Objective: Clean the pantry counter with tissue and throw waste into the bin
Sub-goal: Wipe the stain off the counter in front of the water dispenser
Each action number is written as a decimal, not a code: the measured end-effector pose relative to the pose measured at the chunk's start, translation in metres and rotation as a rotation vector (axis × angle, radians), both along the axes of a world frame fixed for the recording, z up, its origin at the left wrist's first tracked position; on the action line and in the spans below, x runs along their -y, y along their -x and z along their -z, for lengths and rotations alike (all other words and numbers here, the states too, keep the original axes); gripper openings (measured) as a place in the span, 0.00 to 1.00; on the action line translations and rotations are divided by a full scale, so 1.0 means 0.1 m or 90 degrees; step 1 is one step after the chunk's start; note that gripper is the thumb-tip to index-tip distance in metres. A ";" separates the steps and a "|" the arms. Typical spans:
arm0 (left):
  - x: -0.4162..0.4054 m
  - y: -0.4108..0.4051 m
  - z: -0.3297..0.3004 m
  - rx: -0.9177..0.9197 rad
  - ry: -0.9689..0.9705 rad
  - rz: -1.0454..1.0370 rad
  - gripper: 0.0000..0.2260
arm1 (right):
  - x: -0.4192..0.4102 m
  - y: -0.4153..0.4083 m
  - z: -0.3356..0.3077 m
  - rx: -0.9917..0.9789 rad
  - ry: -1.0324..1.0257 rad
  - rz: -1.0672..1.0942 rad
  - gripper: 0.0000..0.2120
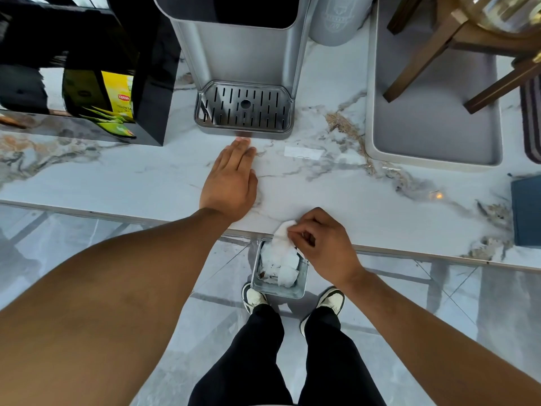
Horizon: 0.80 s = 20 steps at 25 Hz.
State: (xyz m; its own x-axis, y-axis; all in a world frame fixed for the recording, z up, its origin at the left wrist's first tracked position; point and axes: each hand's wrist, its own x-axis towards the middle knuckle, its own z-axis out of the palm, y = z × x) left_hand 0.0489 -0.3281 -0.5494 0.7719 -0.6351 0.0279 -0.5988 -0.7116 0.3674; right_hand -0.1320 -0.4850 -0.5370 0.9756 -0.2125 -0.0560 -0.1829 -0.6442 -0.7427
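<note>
My right hand (323,244) pinches a crumpled white tissue (283,236) at the front edge of the marble counter (146,183). The tissue hangs partly over the edge, directly above a small square metal bin (301,284) on the floor. Inside the bin lie several white tissues and some dark scraps. My left hand (231,183) rests flat on the counter, fingers together and holding nothing, its fingertips near the base of the water dispenser.
A grey water dispenser (244,112) with a slotted drip tray stands at the back centre. A black tea-bag organiser (117,98) is at left, a grey tray (433,133) with a wooden stand at right, a dark blue book (527,212) at far right. My shoes flank the bin.
</note>
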 end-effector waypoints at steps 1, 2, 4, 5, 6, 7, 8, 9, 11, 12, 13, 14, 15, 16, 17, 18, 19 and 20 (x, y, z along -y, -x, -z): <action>0.00 0.00 0.01 -0.002 0.002 0.002 0.22 | 0.01 0.04 -0.01 -0.021 -0.019 -0.016 0.01; 0.00 0.00 0.02 -0.003 0.002 0.003 0.22 | 0.01 0.05 -0.03 -0.045 -0.042 -0.032 0.02; 0.00 -0.01 0.03 -0.002 0.001 0.002 0.23 | 0.02 -0.01 -0.12 -0.051 -0.082 -0.070 0.02; 0.00 -0.01 0.03 -0.001 0.000 0.004 0.23 | 0.06 -0.11 -0.18 -0.028 -0.081 -0.084 0.02; 0.00 -0.01 0.03 0.000 -0.001 0.006 0.23 | 0.12 -0.27 -0.22 0.009 -0.057 -0.081 0.02; 0.01 -0.01 0.03 0.000 0.000 0.006 0.23 | 0.22 -0.48 -0.25 0.042 -0.012 -0.054 0.02; 0.01 -0.01 0.03 -0.003 0.003 0.005 0.22 | 0.35 -0.71 -0.27 0.060 0.042 0.002 0.03; 0.01 -0.01 0.03 -0.006 0.007 0.003 0.22 | 0.48 -0.93 -0.28 0.061 0.093 0.075 0.05; 0.01 0.00 0.03 -0.009 0.012 0.001 0.22 | 0.71 -1.29 -0.24 0.045 0.140 0.221 0.10; 0.01 0.00 0.03 -0.007 0.013 -0.001 0.22 | 0.79 -1.41 -0.20 0.027 0.131 0.280 0.11; 0.01 0.00 0.04 -0.004 0.013 -0.002 0.22 | 0.84 -1.50 -0.15 0.004 0.118 0.323 0.10; 0.00 0.00 0.04 -0.005 0.012 -0.004 0.22 | 0.86 -1.57 -0.10 -0.009 0.119 0.350 0.10; 0.00 0.00 0.04 -0.006 0.010 -0.007 0.22 | 0.87 -1.62 -0.05 -0.009 0.127 0.362 0.10; 0.00 0.00 0.04 -0.005 0.007 -0.009 0.22 | 0.88 -1.68 -0.03 -0.001 0.131 0.365 0.10; 0.00 0.00 0.04 0.000 0.004 -0.008 0.22 | 0.88 -1.74 -0.03 0.005 0.125 0.370 0.10; 0.00 0.00 0.04 0.008 0.000 -0.005 0.22 | 0.89 -1.80 -0.03 0.009 0.115 0.376 0.10; 0.00 0.00 0.04 0.016 -0.005 -0.001 0.22 | 0.88 -1.84 -0.04 0.011 0.107 0.377 0.10; 0.01 0.00 0.03 0.022 -0.008 0.001 0.22 | 0.85 -1.87 -0.04 0.009 0.105 0.364 0.10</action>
State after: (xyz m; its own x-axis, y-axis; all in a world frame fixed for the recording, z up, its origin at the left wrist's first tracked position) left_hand 0.0489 -0.3289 -0.5526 0.7699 -0.6364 0.0468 -0.6118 -0.7152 0.3379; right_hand 0.0554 -0.5705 -0.5334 0.7043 -0.7091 0.0341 -0.5257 -0.5532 -0.6463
